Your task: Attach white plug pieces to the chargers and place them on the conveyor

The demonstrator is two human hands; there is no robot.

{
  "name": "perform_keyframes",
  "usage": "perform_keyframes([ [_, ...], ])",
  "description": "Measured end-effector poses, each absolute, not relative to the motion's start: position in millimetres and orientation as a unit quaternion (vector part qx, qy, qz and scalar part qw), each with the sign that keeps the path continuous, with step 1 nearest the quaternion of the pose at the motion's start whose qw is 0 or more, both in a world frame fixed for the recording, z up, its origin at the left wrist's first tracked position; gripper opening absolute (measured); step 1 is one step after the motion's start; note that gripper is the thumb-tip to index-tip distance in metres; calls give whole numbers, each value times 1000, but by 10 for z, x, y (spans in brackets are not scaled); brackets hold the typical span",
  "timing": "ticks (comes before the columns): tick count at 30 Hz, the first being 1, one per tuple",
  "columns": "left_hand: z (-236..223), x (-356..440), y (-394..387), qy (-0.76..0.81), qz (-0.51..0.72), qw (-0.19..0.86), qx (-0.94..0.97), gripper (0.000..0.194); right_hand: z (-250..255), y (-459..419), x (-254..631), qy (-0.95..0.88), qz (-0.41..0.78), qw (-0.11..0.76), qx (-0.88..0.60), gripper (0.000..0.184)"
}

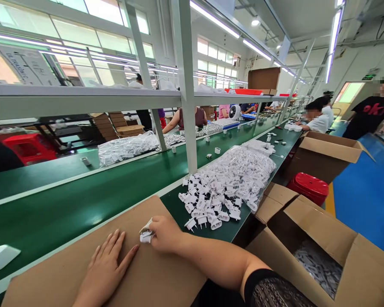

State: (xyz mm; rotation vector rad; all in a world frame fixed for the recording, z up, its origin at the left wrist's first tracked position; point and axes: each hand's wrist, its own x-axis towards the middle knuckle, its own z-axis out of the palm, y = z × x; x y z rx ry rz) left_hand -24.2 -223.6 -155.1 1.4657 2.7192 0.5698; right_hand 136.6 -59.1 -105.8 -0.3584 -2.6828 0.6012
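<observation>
My left hand (106, 266) lies flat on a brown cardboard sheet (160, 277), fingers spread and nothing in them. Just to its right, my right hand (163, 234) is closed around a small white wad (146, 235) that looks like folded cloth, pressed down on the cardboard. Its exact kind is hard to make out. Beyond my right hand, a loose heap of white plug housings with metal pins (208, 204) spills over the green bench. A clear plastic bag (243, 170) full of similar white parts lies behind the heap.
A green conveyor belt (92, 204) runs along the left, with a white piece (1, 258) near its end. An upright post (187, 128) stands beyond the cardboard. At right are an open carton (348, 264) and a red stool (309, 187). Several co-workers sit farther off.
</observation>
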Motion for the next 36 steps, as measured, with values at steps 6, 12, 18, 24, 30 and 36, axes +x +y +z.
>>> perform_keyframes([
  [6, -1567, -251, -2234, 863, 184, -6, 471, 98, -1019, -599, 1383, -950, 218, 176, -135, 8],
  [12, -1610, -291, -2232, 862, 176, -4, 475, 99, -1010, -610, 1406, -958, 209, 158, -117, 3],
  [18, -1604, -294, -2234, 863, 168, -4, 476, 99, -1049, -588, 1390, -959, 228, 132, -104, 21],
  [24, -1573, -276, -2232, 866, 166, -2, 471, 100, -1025, -595, 1397, -959, 231, 126, -103, 25],
  [30, -1586, -276, -2247, 864, 155, -6, 479, 98, -999, -591, 1409, -961, 231, 110, -102, 23],
  [36, -1625, -292, -2253, 863, 149, -11, 482, 99, -1001, -581, 1409, -964, 221, 112, -97, 25],
])
